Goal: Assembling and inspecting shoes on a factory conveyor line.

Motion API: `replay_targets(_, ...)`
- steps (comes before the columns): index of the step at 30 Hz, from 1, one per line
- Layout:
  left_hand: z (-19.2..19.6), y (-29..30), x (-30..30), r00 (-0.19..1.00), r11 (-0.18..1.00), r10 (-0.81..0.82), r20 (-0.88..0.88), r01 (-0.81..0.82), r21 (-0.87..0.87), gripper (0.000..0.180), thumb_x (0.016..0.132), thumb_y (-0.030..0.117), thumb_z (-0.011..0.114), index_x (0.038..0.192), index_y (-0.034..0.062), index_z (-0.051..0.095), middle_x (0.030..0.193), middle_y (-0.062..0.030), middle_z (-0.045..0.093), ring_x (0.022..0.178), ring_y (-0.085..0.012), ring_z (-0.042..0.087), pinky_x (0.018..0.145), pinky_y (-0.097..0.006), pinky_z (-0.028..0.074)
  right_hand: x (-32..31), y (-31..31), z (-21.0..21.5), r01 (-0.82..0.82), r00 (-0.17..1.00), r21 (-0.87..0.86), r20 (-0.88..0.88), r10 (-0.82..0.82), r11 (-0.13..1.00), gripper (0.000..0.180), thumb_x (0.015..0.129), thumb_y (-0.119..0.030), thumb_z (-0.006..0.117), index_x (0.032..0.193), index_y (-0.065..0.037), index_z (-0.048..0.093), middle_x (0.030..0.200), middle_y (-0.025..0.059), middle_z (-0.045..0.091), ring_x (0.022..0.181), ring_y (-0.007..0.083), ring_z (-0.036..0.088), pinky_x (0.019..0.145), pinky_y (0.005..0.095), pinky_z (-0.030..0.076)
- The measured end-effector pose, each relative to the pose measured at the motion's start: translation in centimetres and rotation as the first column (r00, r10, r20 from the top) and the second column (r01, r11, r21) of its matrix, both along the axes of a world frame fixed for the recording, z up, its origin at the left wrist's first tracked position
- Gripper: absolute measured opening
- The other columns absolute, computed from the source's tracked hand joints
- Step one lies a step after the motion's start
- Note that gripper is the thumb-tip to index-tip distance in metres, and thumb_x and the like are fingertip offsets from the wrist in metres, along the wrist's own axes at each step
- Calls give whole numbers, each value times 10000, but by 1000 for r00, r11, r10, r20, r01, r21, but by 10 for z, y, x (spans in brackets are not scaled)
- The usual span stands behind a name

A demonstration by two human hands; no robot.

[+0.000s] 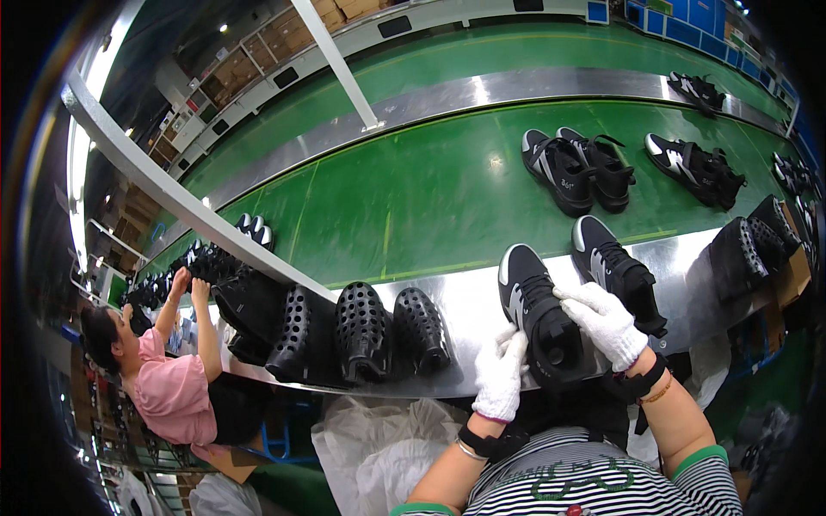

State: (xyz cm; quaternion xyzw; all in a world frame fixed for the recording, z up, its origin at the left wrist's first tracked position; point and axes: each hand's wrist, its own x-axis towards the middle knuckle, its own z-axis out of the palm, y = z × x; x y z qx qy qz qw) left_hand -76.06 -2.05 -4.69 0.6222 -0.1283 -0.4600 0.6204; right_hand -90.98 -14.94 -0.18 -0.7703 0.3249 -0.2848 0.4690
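Steel worktop along near edge of wide green belt, yellow lines on it; steel rail on far side. White post stands on rail. Green floor beyond, cartons upper left, blue cabinets upper right. Tube light far left.

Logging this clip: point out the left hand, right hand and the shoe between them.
Left hand (500, 373): head view, back of glove.
Right hand (607, 327): head view, back of glove.
Shoe (537, 295): head view, laces.

Mostly matt shoe, cloth gloves, smooth shiny metal ledge
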Motion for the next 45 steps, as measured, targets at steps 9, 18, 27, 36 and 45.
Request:
replay_targets(9, 21, -5, -3, 253, 979, -109, 961, 197, 59, 622, 807, 193, 773, 1362, 28, 547, 1190, -225, 618, 1051, -387, 634, 902, -447, 531, 20, 17, 44, -216, 952, -761, -302, -40, 612, 160, 743, -155, 698, 805, -89, 565, 725, 118, 606, 662, 335, 621, 584, 452, 499)
replay_targets(18, -8, -17, 10, 231, 991, -106, 967, 106, 83, 499, 873, 247, 697, 1325, 82, 562, 1020, -164, 587, 869, -334, 632, 765, -464, 528, -31, 18, 64, 50, 981, -615, -119, -156, 787, 410, 752, -261, 804, 1079, -57, 664, 860, 147, 657, 785, 349, 669, 687, 404, 551)
replay_targets(27, -9, -57, -11, 356, 977, -170, 919, 183, 109, 548, 923, 301, 623, 1360, -17, 528, 1234, -268, 616, 1116, -447, 592, 979, -492, 467, -78, 6, 61, -447, 692, -269, -709, 138, 853, 655, 850, -579, 677, 1358, -183, 561, 968, 164, 655, 840, 378, 670, 724, 445, 549)
replay_targets(36, -19, 2, 0, 553, 988, 142, 821, -36, -147, 435, 962, 161, 609, 1315, -85, 546, 1112, -210, 612, 1007, -327, 617, 901, -414, 495, 34, -37, 80, -702, 590, -248, -728, 350, 667, 272, 925, -357, 630, 1013, -100, 653, 821, 163, 689, 788, 388, 681, 713, 485, 532)
replay_targets(45, -43, 12, 2, 329, 994, 27, 944, 87, -58, 476, 894, 98, 671, 1316, -79, 537, 1012, -201, 623, 822, -337, 635, 762, -434, 531, 204, -123, 18, -514, 768, -437, -618, 169, 738, 257, 894, -334, 679, 1053, -132, 701, 917, 159, 719, 900, 378, 696, 775, 480, 536)
